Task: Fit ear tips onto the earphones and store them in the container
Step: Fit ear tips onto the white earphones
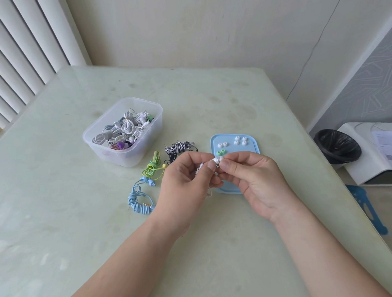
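Note:
My left hand [187, 179] pinches a white earphone [216, 160] above the table, its thin cord hanging below the palm. My right hand [253, 175] presses a white ear tip [221, 158] against the earphone's end with thumb and forefinger. Behind them lies a light blue lid [252, 146] carrying several white ear tips [240, 140] and two green ear tips [220, 152]. A clear plastic container [123, 131] full of coiled earphones stands at the left. On the table between them lie coiled black-and-white earphones [178, 147], green earphones [152, 166] and blue earphones [140, 200].
The pale green table [211, 99] meets a wall at the back and blinds at the left. Past its right edge stand a black-lined bin [337, 146], a white device [373, 155] with paper on it, and a blue stool [368, 209].

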Available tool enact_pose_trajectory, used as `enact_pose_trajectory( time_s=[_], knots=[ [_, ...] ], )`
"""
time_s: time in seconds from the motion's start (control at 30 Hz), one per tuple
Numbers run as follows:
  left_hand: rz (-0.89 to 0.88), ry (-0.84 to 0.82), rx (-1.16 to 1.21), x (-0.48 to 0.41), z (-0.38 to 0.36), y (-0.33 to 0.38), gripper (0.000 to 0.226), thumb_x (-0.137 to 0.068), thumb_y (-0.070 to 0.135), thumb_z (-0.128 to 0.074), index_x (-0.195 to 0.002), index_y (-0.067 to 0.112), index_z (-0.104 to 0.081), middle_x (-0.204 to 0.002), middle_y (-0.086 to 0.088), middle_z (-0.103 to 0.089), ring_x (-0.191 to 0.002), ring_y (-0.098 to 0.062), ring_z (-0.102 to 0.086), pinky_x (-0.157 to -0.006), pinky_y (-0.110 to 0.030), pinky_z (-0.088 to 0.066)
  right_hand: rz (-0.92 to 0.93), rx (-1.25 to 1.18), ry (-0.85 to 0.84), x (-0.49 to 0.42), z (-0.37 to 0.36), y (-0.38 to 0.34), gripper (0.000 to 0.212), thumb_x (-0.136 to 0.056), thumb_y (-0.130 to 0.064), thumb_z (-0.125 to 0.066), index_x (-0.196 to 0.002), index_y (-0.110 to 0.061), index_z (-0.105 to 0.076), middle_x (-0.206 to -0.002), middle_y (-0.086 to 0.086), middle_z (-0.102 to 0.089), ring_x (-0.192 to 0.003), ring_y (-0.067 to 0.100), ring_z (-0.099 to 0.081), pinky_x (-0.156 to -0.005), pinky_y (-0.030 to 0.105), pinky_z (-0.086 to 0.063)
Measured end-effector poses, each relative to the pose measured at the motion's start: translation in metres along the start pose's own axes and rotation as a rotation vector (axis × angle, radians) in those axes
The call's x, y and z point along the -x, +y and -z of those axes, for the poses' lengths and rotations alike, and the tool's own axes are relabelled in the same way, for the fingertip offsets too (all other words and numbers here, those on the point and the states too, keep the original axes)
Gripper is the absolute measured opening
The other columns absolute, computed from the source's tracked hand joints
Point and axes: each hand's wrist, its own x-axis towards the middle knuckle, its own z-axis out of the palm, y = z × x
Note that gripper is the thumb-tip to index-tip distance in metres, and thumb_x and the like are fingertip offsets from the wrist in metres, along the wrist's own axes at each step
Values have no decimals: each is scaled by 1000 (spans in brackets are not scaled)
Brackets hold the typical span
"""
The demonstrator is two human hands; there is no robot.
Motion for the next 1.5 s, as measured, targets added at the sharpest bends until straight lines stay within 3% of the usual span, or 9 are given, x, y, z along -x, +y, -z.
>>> enact_pose_trajectory(
  time_s=[0.23, 0.53, 0.77, 0.97, 1.07, 1.2, 1.3, 1.4, 1.5],
  knots=[
    [-22, -5, -3, 1, -1, -1, 6, -101, 11, -65, -99, 8, -69, -79, -8, -75, -71, -16, -71, -58, -23, -50, 69, 68, -89, 2, -4, -1, 6, -84, -7, -73, -85, -8, -78, -102, 31, -74, -95, 42, -71, -83, 41, -55],
    [-15, 20, 52, 0, -1, -1, 6, -100, 10, -66, -102, 5, -69, -82, -11, -73, -70, -18, -70, -61, -25, -52, 150, 50, -55, 3, -1, -2, 16, -92, -4, -64, -101, 8, -69, -100, 31, -73, -92, 48, -70, -81, 48, -57],
    [-33, 55, 51, -3, 2, 6, 8, -97, 15, -71, -99, 8, -72, -74, -8, -71, -67, -19, -67, -61, -27, -51, 178, 98, -119, 3, 2, -4, 26, -89, -15, -74, -111, -2, -76, -111, 28, -73, -106, 50, -68, -98, 61, -52],
    [-35, 40, 31, -2, 3, 29, 7, -94, 18, -75, -97, 12, -77, -84, -12, -75, -65, -19, -62, -59, -27, -48, 160, 221, -316, 4, -13, -6, 36, -92, -1, -60, -127, -2, -65, -123, 21, -69, -112, 30, -67, -95, 36, -51],
    [-48, -8, -17, -6, 16, 50, 7, -95, 17, -75, -99, 12, -77, -93, -18, -77, -75, -25, -66, -68, -40, -56, 123, 185, -400, -3, -31, -22, 34, -92, -6, -62, -126, -3, -64, -118, 16, -70, -108, 29, -65, -94, 39, -54],
    [-144, 95, -192, -31, 54, 85, 3, -95, 12, -75, -97, 11, -76, -81, -4, -76, -66, -13, -69, -58, -24, -55, 34, 196, -215, -23, -60, -33, 43, -88, -16, -75, -129, -10, -64, -122, 11, -74, -113, 31, -70, -93, 46, -59],
    [-159, 230, -358, -65, 88, 108, 6, -91, 17, -79, -94, 13, -75, -77, -4, -74, -58, -9, -65, -52, -22, -52, -4, 226, -147, -35, -79, -34, 27, -95, -9, -68, -121, -9, -69, -112, 17, -76, -99, 31, -74, -89, 48, -60],
    [-138, 297, -530, -106, 113, 108, 8, -90, 18, -80, -92, 13, -74, -80, -3, -73, -63, -17, -67, -59, -30, -54, -60, 213, -166, -38, -100, -28, 17, -97, -8, -66, -113, -4, -71, -106, 22, -76, -88, 29, -72, -78, 43, -60],
    [-43, 174, -924, -129, 118, 96, 19, -92, 18, -73, -110, 14, -74, -100, -4, -75, -80, -24, -71, -75, -32, -59, -103, 200, -143, -39, -112, -19, 14, -98, -8, -65, -110, -4, -71, -106, 24, -75, -84, 27, -71, -77, 43, -59]
  ],
)
